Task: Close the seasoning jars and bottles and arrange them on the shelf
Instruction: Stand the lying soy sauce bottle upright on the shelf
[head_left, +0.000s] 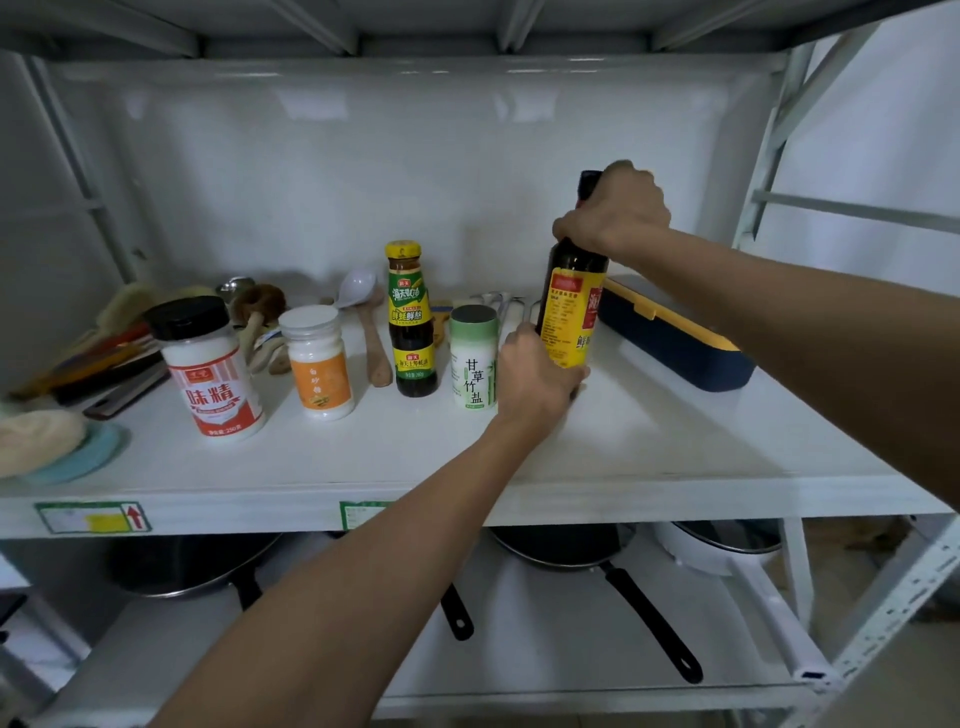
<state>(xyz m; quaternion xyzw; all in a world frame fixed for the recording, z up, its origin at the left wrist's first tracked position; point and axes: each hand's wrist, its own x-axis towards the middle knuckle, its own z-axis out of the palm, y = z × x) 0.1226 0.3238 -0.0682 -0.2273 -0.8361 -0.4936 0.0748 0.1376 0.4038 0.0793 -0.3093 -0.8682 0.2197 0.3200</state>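
Note:
A tall dark soy sauce bottle (571, 306) with a yellow label stands on the white shelf (649, 447), right of centre. My left hand (535, 384) grips its base. My right hand (618, 213) is wrapped around its neck, just below the black cap. To its left stand a green-lidded bamboo salt jar (471, 358), a small dark sauce bottle (411, 322) with a yellow cap, a white sugar jar (318, 364) with an orange label and a white lid, and an MSG jar (213, 369) with a black lid.
A navy and yellow box (670, 332) lies right of the tall bottle. Spoons, brushes and utensils (363, 317) lie behind the jars and at the left. A cloth on a blue plate (52, 441) sits at the front left. Pans (571, 551) hang on the shelf below.

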